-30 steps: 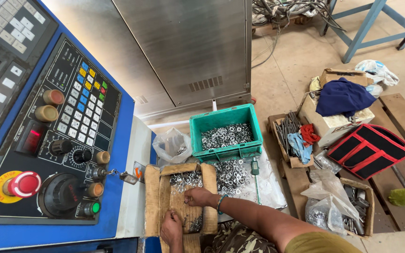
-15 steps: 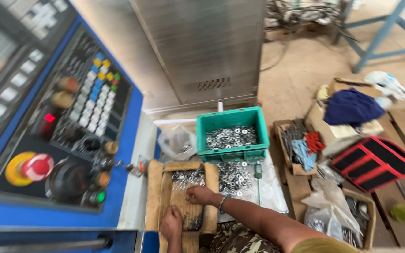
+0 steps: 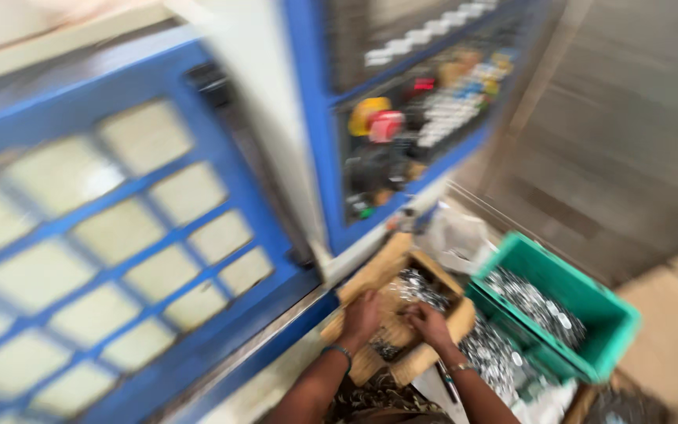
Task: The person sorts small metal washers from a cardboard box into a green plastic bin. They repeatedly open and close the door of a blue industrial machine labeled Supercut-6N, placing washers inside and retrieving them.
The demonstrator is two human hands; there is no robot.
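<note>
Both hands sit in the wooden tray [image 3: 402, 314] of small metal rings [image 3: 417, 286], left hand [image 3: 361, 318] at nine o'clock, right hand [image 3: 427, 323] at three, fingers curled as if gathering; blur hides each grip, green crate [image 3: 590, 314] near at three o'clock for more rings

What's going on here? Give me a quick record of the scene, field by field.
Left hand: resting on the wooden tray, grip unclear from blur
Right hand: on the tray among small metal parts
Beside tray: green crate holding similar metal parts
Behind: blue machine control panel with red button
Image: motion-blurred, tilted
</note>
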